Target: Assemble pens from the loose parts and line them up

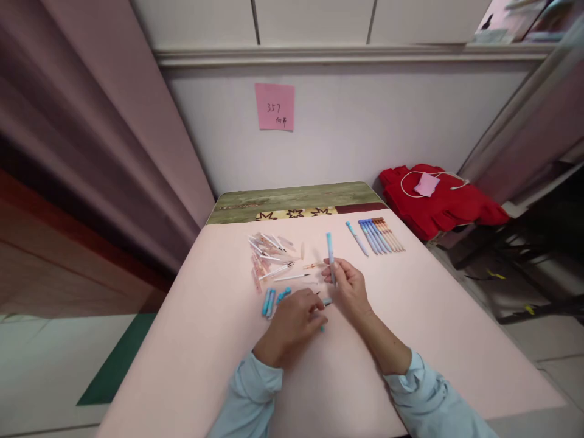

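Observation:
My right hand [347, 285] pinches a blue pen barrel [330, 248] and holds it upright. My left hand [296, 319] is low over the table, thumb and index finger apart, with a small grey-blue pen part [326, 301] at its fingertips. A bit of teal [322, 328] shows below that hand. Left of it lie blue pen barrels [268, 302] and teal caps [283, 294]. Beyond are a heap of white refills [274, 260] and pale pink, see-through pen parts [256, 274]. What lies under my left palm is hidden.
Whole pens [378, 236], blue and brown, lie in a row at the right, with a single blue pen [356, 238] beside them. A pink-topped table [191, 340] meets a white wall with a pink note [275, 107]. Red cloth [438, 204] and a white cable lie beyond the right edge.

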Available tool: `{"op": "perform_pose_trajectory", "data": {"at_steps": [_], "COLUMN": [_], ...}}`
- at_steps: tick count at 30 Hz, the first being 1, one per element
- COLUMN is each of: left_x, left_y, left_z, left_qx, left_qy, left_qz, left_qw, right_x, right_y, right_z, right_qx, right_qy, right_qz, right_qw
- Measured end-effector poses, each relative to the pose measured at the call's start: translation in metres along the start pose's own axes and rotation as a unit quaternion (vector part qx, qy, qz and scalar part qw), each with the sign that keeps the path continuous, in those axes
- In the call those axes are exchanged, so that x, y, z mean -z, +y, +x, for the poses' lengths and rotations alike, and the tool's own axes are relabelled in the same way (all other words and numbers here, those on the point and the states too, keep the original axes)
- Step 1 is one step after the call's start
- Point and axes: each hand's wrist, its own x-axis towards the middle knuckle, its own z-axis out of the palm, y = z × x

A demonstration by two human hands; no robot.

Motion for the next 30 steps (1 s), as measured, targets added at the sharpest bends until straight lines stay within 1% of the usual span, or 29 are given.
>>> {"op": "perform_pose_trajectory", "data": {"at_steps": [1, 2, 3, 4, 5, 6, 7, 8, 10, 14, 19, 21, 23, 26, 28, 30], "left_x": [0.000, 0.001, 0.002, 0.003, 0.005, 0.007, 0.009, 0.011, 0.013, 0.014, 0.010, 0.008, 0.008, 0.006, 0.005, 0.005], "left_y": [0.000, -0.001, -0.002, -0.002, -0.003, -0.005, -0.006, -0.007, -0.008, -0.009, -0.012, -0.015, -0.018, -0.022, -0.022, -0.021], "left_z": [0.001, 0.003, 0.005, 0.006, 0.007, 0.008, 0.008, 0.008, 0.007, 0.005, 0.006, 0.007, 0.007, 0.006, 0.006, 0.007], "left_qx": [0.019, 0.043, 0.069, 0.093, 0.113, 0.126, 0.132, 0.134, 0.135, 0.146, 0.147, 0.156, 0.166, 0.176, 0.185, 0.189], "left_qy": [0.062, 0.133, 0.202, 0.260, 0.305, 0.332, 0.346, 0.352, 0.353, 0.347, 0.319, 0.313, 0.308, 0.294, 0.273, 0.254], "left_qz": [-0.041, -0.097, -0.163, -0.233, -0.301, -0.360, -0.403, -0.431, -0.454, -0.461, -0.474, -0.479, -0.501, -0.548, -0.566, -0.579], "left_qw": [0.997, 0.985, 0.963, 0.932, 0.896, 0.863, 0.837, 0.820, 0.807, 0.804, 0.808, 0.805, 0.792, 0.763, 0.755, 0.752], "right_x": [0.001, 0.001, 0.002, 0.003, 0.003, 0.003, 0.003, 0.003, 0.003, 0.003, 0.008, 0.010, 0.012, 0.014, 0.015, 0.015], "right_y": [0.000, -0.001, -0.002, -0.003, -0.003, -0.004, -0.005, -0.005, -0.005, -0.005, -0.007, -0.007, -0.007, -0.005, -0.003, -0.003], "right_z": [0.000, -0.001, -0.002, -0.003, -0.004, -0.005, -0.006, -0.007, -0.007, -0.007, -0.004, -0.004, -0.004, -0.001, 0.002, 0.004], "right_qx": [0.019, 0.042, 0.066, 0.089, 0.109, 0.130, 0.149, 0.164, 0.182, 0.190, 0.204, 0.195, 0.152, 0.040, -0.016, -0.041], "right_qy": [-0.023, -0.047, -0.068, -0.084, -0.095, -0.102, -0.110, -0.116, -0.121, -0.103, -0.086, -0.077, -0.042, 0.008, 0.012, 0.016], "right_qz": [-0.022, -0.048, -0.076, -0.102, -0.126, -0.149, -0.171, -0.189, -0.212, -0.232, -0.248, -0.246, -0.217, -0.105, -0.018, 0.037], "right_qw": [0.999, 0.997, 0.993, 0.987, 0.981, 0.975, 0.968, 0.961, 0.953, 0.948, 0.943, 0.946, 0.963, 0.994, 1.000, 0.998]}}
